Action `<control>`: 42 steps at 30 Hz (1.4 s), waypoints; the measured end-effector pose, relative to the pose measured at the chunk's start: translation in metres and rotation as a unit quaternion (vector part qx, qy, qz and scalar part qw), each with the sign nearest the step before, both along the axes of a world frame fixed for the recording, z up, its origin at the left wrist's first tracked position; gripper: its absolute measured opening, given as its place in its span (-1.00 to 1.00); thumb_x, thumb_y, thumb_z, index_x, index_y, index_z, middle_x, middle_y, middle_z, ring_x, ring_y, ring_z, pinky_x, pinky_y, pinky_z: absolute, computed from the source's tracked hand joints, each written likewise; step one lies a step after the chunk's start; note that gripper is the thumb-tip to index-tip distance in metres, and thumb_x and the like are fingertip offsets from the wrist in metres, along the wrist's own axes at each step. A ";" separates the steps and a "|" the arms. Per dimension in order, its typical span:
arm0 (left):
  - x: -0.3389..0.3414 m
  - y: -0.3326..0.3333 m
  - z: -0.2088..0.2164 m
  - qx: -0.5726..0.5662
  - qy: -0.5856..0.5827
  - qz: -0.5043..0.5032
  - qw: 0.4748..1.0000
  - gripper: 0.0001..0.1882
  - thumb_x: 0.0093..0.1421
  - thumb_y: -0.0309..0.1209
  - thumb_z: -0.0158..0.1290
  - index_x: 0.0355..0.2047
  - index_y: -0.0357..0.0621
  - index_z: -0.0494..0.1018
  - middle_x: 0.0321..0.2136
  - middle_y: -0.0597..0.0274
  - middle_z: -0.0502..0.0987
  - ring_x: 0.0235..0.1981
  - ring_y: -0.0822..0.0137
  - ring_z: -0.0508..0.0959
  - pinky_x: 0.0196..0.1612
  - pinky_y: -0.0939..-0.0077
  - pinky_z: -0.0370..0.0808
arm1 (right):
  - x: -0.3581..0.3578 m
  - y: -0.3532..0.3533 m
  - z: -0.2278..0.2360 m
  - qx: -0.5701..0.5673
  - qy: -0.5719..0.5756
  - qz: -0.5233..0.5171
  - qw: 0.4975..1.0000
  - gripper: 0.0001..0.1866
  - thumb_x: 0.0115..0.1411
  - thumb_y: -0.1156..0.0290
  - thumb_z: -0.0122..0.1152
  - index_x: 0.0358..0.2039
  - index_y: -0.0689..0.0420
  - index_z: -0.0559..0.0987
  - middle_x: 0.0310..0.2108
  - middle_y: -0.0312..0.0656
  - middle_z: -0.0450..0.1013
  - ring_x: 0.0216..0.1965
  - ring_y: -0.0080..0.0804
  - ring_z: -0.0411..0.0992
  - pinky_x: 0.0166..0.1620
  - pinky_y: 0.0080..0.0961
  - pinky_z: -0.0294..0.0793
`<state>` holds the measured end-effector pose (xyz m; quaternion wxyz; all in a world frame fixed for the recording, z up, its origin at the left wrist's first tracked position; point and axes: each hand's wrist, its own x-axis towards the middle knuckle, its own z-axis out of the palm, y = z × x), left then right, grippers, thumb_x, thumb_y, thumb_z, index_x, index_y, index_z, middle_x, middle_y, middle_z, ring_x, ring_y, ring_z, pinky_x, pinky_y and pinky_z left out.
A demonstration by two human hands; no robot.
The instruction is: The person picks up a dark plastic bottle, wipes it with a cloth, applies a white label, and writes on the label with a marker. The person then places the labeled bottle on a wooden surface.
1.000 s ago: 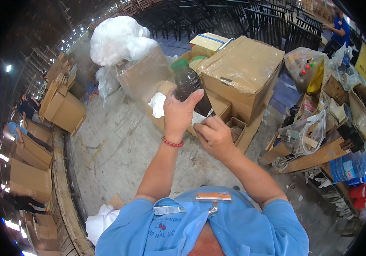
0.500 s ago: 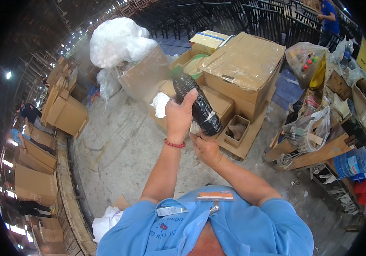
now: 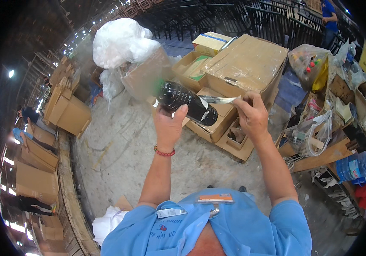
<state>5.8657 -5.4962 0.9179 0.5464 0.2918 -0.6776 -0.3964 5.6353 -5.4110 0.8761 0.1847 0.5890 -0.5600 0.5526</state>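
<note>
Mid-frame, the left hand (image 3: 169, 126) gripped a bottle (image 3: 186, 102), the right hand (image 3: 254, 116) a strip (image 3: 219, 100): seemingly a peeling step needing steady tension.

You are holding a dark, nearly black, ribbed plastic bottle (image 3: 185, 101) in your left hand (image 3: 168, 124); it is lying aslant, its blurred green cap (image 3: 159, 86) pointing to the upper left and its base to the lower right. A thin, whitish, shiny strip (image 3: 219, 100) is stretching from the bottle's side to your right hand (image 3: 252, 115), whose fingertips are pinching its far end. Whitish patches are showing near the base, whether glare or scraps being unclear.
</note>
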 end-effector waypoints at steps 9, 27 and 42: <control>-0.024 0.018 -0.004 0.082 0.060 -0.129 0.986 -0.45 -0.01 -0.30 0.38 -0.07 -0.30 0.43 -0.19 0.25 0.57 -0.21 0.46 0.54 -0.09 0.52 0.50 | -0.035 0.023 -0.038 0.052 -0.432 0.103 0.895 -0.87 0.25 0.51 0.21 -0.21 0.23 0.63 -0.40 -0.23 0.56 -0.40 -0.55 0.51 -0.33 -0.59 0.48; 0.093 -0.022 -0.049 0.109 -0.058 0.071 0.990 -0.41 0.04 -0.48 0.34 0.05 -0.33 0.35 -0.09 0.19 0.52 -0.10 0.38 0.54 0.02 0.50 0.47 | -0.102 0.029 -0.179 0.261 -0.552 -0.062 0.790 -0.79 0.14 0.35 0.24 -0.47 0.25 0.56 -0.62 -0.27 0.46 -0.58 -0.56 0.44 -0.49 -0.55 0.44; 0.147 -0.147 -0.122 0.188 -0.194 -0.050 0.962 -0.35 -0.04 -0.50 0.37 0.06 -0.35 0.35 -0.10 0.14 0.53 -0.09 0.34 0.54 0.03 0.43 0.47 | -0.036 0.025 -0.263 0.365 -0.528 -0.309 0.702 -0.81 0.15 0.40 0.24 -0.36 0.29 0.57 -0.56 -0.19 0.47 -0.64 -0.41 0.46 -0.56 -0.40 0.52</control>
